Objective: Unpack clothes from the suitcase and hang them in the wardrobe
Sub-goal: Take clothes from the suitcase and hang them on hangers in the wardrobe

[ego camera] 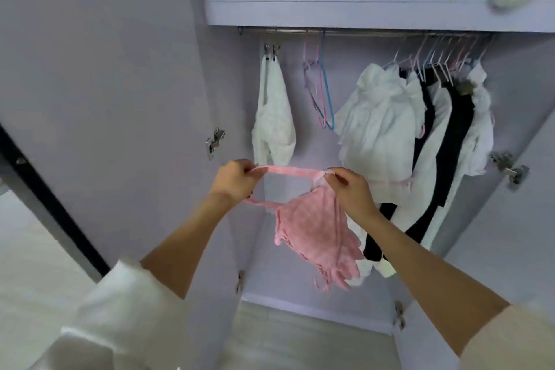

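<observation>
A pink checked strappy top hangs in front of the open wardrobe, held up by both hands. My left hand pinches the left end of its stretched strap loop. My right hand pinches the strap where it joins the fabric, and the body of the top dangles below it. The metal hanging rail runs under the shelf above my hands. Empty pink and blue hangers hang from the rail straight above the top. The suitcase is out of view.
A white garment hangs on clips at the rail's left. Several white and black clothes on hangers fill the right side. The top shelf holds piled clothes and soft toys. Both doors stand open, with hinges on the left.
</observation>
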Available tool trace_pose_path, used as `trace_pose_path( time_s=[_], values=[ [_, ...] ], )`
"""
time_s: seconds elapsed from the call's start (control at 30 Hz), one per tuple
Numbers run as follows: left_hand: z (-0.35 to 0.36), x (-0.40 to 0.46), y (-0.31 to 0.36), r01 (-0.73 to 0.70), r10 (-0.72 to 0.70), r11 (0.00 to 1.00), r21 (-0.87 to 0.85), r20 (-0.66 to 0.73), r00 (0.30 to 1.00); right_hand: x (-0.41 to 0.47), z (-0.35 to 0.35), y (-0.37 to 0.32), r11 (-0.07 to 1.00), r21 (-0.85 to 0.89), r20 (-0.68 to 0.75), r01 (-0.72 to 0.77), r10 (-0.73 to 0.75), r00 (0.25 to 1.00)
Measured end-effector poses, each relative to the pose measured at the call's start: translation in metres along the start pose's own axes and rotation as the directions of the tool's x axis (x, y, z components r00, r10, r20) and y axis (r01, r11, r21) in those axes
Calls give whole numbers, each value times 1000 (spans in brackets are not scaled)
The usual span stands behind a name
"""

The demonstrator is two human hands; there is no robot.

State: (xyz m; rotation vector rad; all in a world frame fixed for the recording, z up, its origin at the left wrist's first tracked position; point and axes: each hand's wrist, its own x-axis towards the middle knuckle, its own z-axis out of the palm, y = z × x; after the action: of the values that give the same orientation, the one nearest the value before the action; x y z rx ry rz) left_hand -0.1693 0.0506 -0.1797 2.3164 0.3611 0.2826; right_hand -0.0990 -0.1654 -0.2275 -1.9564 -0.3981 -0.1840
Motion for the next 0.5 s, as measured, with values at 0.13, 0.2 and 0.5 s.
trace_pose_path(
  time_s=[0.13, 0.2, 0.5],
  values=[
    [5, 42, 4, -11, 3, 985, -175, -44, 999, 36, 5, 0, 998, -68, 91, 8, -1, 996],
    [10, 68, 3, 25, -18, 938, -345, 24, 1000, 55, 12, 7, 995, -93, 130, -30, 42, 991],
    [21, 168, 15, 19, 31, 839, -543, 83, 996, 135, 29, 34, 944, 1, 23, -329, 329, 944]
  ],
)
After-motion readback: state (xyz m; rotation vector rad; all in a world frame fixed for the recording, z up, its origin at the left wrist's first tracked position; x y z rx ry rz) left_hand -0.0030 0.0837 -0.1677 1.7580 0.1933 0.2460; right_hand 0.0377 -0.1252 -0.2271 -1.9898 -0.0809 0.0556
